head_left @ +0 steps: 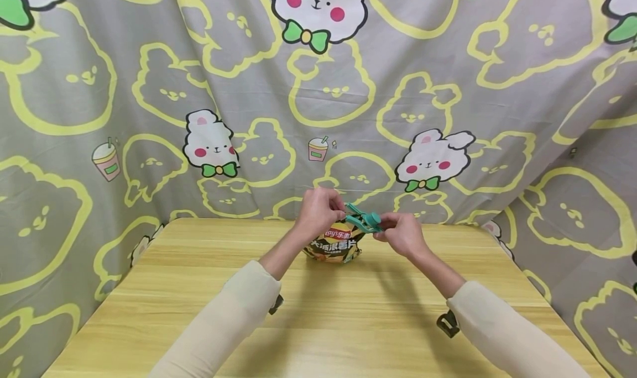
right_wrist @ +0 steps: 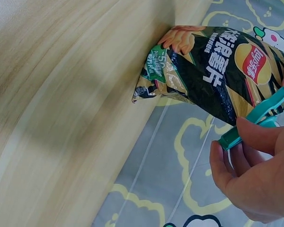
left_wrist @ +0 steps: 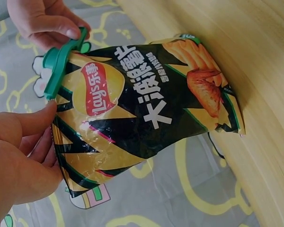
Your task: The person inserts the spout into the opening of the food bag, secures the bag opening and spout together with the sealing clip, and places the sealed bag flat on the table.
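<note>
Left hand (head_left: pixel 320 211) pinches top edge of Lay's potato chip bag (head_left: pixel 334 248) standing on desk (head_left: pixel 368 334); right hand (head_left: pixel 404 235) grips green clip (head_left: pixel 371 221) at bag's top.

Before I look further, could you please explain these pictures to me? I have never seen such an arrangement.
There is no robot, only a person's bare left hand and right hand. The wide picture is filmed from the person's head, the two closer ones from each wrist. On the wood-grain table, a Lay's bag seems to rest on its lower end. The left hand pinches its top edge; the right hand holds a green clip at that edge. A patterned cloth hangs behind.
</note>
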Available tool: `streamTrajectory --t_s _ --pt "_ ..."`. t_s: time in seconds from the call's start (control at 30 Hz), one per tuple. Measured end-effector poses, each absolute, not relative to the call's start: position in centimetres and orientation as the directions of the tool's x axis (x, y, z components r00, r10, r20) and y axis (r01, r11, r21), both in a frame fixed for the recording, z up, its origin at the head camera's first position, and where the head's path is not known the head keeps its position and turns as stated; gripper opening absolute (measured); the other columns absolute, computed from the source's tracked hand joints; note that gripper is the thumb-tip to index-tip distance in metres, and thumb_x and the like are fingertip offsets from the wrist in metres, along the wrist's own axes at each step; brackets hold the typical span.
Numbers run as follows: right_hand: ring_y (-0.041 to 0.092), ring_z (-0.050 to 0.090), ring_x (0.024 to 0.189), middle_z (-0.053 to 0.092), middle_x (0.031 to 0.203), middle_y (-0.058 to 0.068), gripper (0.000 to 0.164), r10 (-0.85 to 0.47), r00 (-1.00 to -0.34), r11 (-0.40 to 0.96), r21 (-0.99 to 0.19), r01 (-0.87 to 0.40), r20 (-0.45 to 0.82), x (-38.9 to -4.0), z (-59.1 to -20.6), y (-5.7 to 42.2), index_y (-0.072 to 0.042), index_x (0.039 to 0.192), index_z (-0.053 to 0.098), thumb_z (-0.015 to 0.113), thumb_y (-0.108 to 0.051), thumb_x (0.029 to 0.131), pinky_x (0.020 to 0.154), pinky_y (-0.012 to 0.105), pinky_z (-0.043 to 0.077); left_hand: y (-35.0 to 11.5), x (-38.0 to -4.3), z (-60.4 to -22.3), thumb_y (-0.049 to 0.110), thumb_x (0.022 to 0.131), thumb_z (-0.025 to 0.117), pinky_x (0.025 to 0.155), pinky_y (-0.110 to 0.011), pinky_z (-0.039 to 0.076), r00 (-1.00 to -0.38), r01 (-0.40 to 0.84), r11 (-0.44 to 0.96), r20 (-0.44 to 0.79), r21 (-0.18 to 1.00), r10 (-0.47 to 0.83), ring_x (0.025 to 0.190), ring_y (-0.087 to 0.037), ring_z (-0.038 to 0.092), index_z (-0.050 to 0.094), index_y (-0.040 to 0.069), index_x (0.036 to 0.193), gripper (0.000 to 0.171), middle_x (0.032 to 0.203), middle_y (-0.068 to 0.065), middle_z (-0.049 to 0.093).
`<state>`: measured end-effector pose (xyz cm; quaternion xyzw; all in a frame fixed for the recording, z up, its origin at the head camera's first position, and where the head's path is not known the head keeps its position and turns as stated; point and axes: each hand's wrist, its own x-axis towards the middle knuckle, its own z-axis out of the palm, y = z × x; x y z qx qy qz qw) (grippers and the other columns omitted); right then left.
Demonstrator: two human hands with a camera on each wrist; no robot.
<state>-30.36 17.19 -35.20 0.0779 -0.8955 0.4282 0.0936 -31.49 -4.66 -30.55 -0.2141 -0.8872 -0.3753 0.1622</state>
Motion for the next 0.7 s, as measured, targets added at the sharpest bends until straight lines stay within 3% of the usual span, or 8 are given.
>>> streamTrajectory --t_s 0.7 --pt "0.032 0.076 0.09 0.077 0.1 0.02 0.026 -0.034 -0.964 0.612 -0.757 -0.228 0.264 -30.38 -35.62 16.96 0.004 0.108 0.075 0.079 -0.001 0.084 0.079 0.04 0.061 -4.74 -31.5 -30.54 0.0 0.082 0.082 0.059 -0.022 0.054 -0.858 0.498 0.625 0.447 0.6 0.255 0.064 -0.013 0.067 0.075 0.006 0.076 0.011 0.074 -0.005 0.074"
